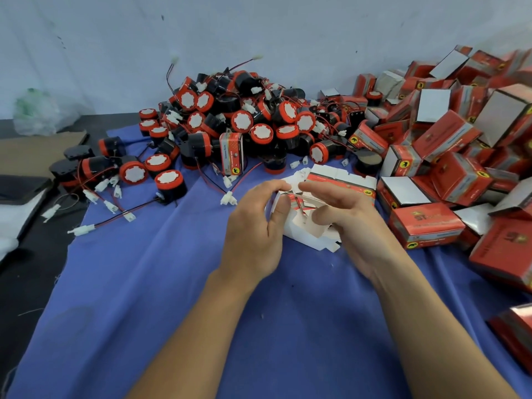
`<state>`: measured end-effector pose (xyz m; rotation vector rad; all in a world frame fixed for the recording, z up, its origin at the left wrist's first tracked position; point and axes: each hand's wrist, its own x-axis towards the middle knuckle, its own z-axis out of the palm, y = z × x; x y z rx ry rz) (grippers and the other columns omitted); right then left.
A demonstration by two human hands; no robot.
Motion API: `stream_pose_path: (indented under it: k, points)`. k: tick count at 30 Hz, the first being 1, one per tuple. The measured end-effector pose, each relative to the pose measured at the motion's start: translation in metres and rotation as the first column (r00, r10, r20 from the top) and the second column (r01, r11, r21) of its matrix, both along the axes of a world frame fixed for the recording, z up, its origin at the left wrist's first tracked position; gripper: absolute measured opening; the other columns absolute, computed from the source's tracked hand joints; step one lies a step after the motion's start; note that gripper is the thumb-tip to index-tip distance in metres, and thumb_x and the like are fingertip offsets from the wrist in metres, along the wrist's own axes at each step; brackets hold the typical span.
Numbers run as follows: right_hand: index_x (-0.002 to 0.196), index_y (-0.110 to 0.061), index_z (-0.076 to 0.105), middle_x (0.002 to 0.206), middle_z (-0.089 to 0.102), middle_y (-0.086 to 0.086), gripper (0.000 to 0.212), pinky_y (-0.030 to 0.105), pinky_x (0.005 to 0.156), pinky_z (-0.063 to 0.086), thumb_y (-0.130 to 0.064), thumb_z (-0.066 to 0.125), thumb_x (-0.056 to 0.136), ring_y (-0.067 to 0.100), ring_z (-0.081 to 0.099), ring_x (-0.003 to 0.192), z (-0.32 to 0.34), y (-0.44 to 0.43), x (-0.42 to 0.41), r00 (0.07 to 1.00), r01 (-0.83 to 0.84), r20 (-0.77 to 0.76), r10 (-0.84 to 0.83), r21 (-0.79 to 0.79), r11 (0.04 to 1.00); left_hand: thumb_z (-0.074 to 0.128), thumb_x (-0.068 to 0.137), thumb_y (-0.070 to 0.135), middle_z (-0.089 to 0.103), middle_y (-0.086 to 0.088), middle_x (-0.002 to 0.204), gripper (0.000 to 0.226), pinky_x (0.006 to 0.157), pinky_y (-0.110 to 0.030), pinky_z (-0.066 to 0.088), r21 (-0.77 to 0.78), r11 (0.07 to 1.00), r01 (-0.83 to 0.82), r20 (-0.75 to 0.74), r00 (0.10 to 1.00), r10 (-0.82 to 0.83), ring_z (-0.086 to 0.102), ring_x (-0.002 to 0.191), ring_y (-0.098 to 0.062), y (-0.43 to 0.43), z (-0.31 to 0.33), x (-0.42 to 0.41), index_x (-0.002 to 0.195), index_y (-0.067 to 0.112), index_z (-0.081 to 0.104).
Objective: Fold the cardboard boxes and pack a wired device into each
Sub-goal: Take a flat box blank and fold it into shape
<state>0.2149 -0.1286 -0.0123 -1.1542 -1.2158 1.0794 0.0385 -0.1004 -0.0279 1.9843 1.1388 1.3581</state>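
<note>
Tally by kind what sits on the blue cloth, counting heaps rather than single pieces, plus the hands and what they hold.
Heap of wired devices: 1
Heap of folded boxes: 1
Stack of flat blanks: 1
Box blank pinched between both hands: 1
Hands: 2, left hand and right hand
Total: 6

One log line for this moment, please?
step: folding box | left hand: pinches box | right hand: holds box | wired devices: unpacked pile

Two hands (253,228) (348,217), one blue cloth (172,283), dozens of devices (242,121), boxes (447,135)
</note>
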Motion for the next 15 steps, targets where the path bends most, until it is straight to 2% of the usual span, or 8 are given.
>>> stream_pose_path:
  k: [2, 5, 6, 8, 11, 15]
  points:
    - [0.113, -0.024, 0.079, 0.120, 0.075, -0.003, 0.047, 0.037, 0.093, 0.054, -0.006, 0.071, 0.070, 0.013, 0.067, 0.117, -0.0021, 0.0011, 0.0035, 0.998, 0.039, -0.051, -0.037, 0.044, 0.998, 0.037, 0.105, 0.054, 0.066, 0.021, 0.116, 0.042, 0.086, -0.005, 0.039, 0.011, 1.000, -0.012, -0.012, 1.000, 0.013, 0.055, 0.109, 0.006, -0.0007, -0.0008, 0.0004, 0.124, 0.030, 0.065]
    - [0.110, -0.020, 0.080, 0.112, 0.077, 0.004, 0.036, 0.028, 0.081, 0.056, -0.006, 0.074, 0.077, 0.016, 0.071, 0.104, -0.0013, -0.0022, 0.0059, 0.991, -0.103, -0.078, 0.112, 0.107, 0.989, 0.035, 0.107, 0.049, 0.064, 0.019, 0.114, 0.038, 0.085, -0.008, 0.039, 0.024, 0.999, -0.026, -0.007, 1.000, 0.026, 0.056, 0.108, 0.000, -0.0008, -0.0006, 0.0006, 0.121, 0.030, 0.065]
    - [0.112, -0.020, 0.079, 0.113, 0.076, 0.005, 0.035, 0.029, 0.081, 0.057, -0.006, 0.074, 0.080, 0.018, 0.070, 0.104, 0.0000, -0.0033, 0.0060, 0.983, -0.169, -0.057, 0.176, 0.113, 0.979, 0.035, 0.107, 0.048, 0.063, 0.020, 0.112, 0.036, 0.085, -0.008, 0.038, 0.026, 0.999, -0.025, -0.001, 1.000, 0.025, 0.055, 0.108, 0.000, -0.0007, -0.0005, 0.0005, 0.120, 0.032, 0.064]
    - [0.120, -0.018, 0.076, 0.122, 0.073, 0.007, 0.039, 0.039, 0.092, 0.056, -0.006, 0.070, 0.083, 0.027, 0.067, 0.115, 0.0012, -0.0039, 0.0074, 0.965, -0.259, -0.019, 0.262, 0.095, 0.961, 0.035, 0.108, 0.045, 0.062, 0.023, 0.110, 0.030, 0.086, -0.006, 0.037, 0.019, 1.000, -0.014, 0.017, 1.000, 0.014, 0.054, 0.108, 0.004, -0.0009, -0.0003, 0.0000, 0.118, 0.037, 0.062]
    - [0.127, -0.015, 0.071, 0.131, 0.070, 0.006, 0.045, 0.034, 0.099, 0.053, -0.002, 0.063, 0.085, 0.025, 0.062, 0.126, 0.0018, -0.0042, 0.0081, 0.957, -0.289, 0.027, 0.288, 0.082, 0.954, 0.033, 0.104, 0.046, 0.062, 0.023, 0.111, 0.034, 0.086, -0.005, 0.036, -0.018, 1.000, -0.014, 0.032, 0.999, 0.015, 0.053, 0.109, 0.006, 0.0003, -0.0008, -0.0024, 0.118, 0.036, 0.063]
    - [0.112, -0.022, 0.079, 0.124, 0.073, 0.002, 0.048, 0.032, 0.096, 0.055, 0.005, 0.057, 0.079, 0.019, 0.064, 0.123, 0.0032, -0.0043, 0.0031, 0.979, -0.202, 0.028, 0.200, 0.142, 0.969, 0.038, 0.096, 0.035, 0.063, 0.021, 0.117, 0.036, 0.091, -0.005, 0.035, -0.031, 0.999, 0.023, 0.055, 0.998, -0.021, 0.053, 0.115, 0.003, 0.0044, -0.0009, -0.0043, 0.118, 0.029, 0.066]
